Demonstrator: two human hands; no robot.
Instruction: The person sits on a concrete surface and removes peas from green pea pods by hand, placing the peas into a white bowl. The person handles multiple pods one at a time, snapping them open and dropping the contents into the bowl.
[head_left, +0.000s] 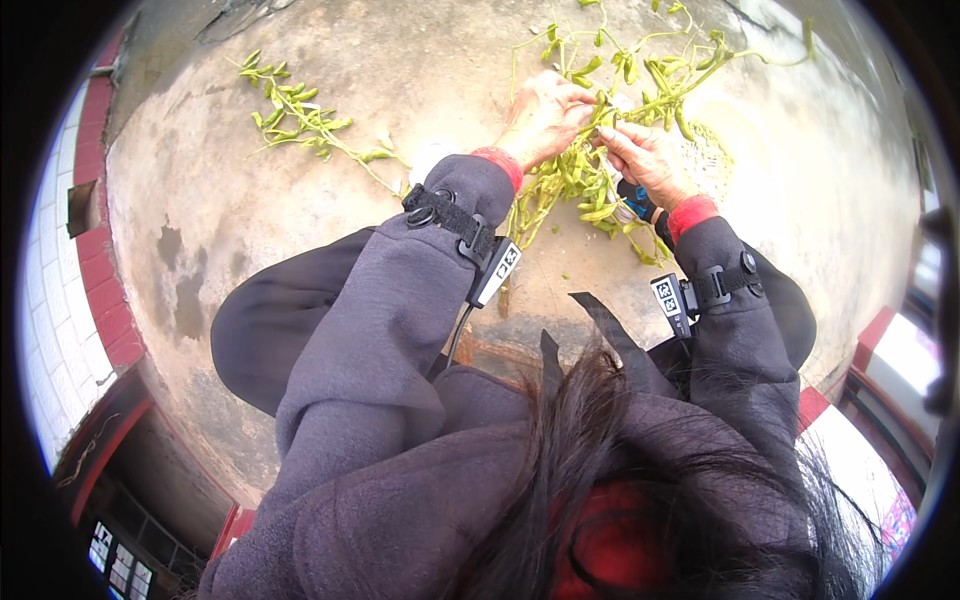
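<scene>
My left hand (551, 112) is closed around a leafless green bean stalk (679, 91), probably soybean, hung with plump pods. Its branches spread away to the upper right. Close beside it, my right hand (646, 161) pinches at the same stalk with thumb and fingertips, by a green pod (608, 120). Whether that pod is still attached is hidden by the fingers. Beneath both hands, more podded stalks (574, 180) lie bunched between my feet.
A separate podded stalk (300, 120) lies on the concrete floor (202, 187) at the left. To the right, a pale, overexposed round container (761, 142) holds many small green pieces. Dark-trousered knees (277, 315) flank the work, and straps with small devices (497, 271) circle both forearms.
</scene>
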